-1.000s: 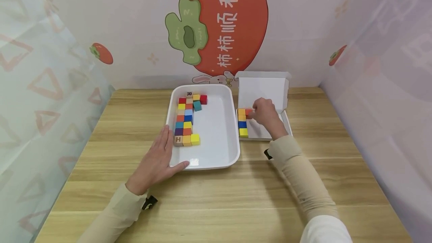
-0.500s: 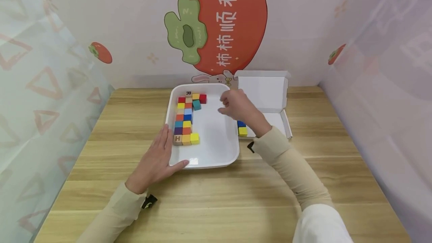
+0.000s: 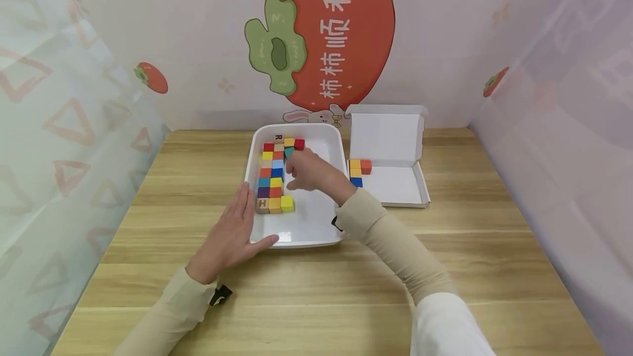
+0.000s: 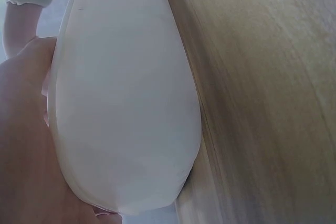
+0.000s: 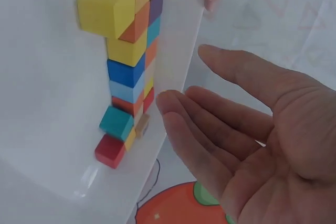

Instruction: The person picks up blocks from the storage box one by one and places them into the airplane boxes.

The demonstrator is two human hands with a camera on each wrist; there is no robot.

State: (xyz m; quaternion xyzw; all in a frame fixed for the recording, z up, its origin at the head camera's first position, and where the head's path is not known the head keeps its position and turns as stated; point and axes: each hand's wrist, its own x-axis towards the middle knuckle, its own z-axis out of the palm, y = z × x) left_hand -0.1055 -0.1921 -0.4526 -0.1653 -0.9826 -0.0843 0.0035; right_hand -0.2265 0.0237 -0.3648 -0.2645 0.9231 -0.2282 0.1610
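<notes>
My left hand [image 3: 225, 246] lies with straight fingers along the left side of a white tray [image 3: 321, 229], its thumb on the front rim. In the left wrist view, the tray's outer wall [image 4: 126, 98] fills the middle. Over the tray hovers my right hand [image 3: 311, 172], just right of the colored wooden blocks. The right wrist view shows a gap between its thumb and fingers, with nothing held. Two columns of blocks stand along the tray's left side. A teal block [image 5: 117, 123], a red block [image 5: 110, 150] and a yellow block [image 5: 105, 9] jut out from them.
Right of the tray stands an open white cardboard box [image 3: 390, 185], lid raised behind. Along its left side sit several blocks, among them a blue block [image 3: 356, 182] and an orange-red block [image 3: 366, 167]. The right sleeve [image 3: 363, 216] crosses the tray's right rim.
My right hand has moved left from the box to above the tray's blocks. The orange-red block it was at stays in the box. My left hand keeps its place.
</notes>
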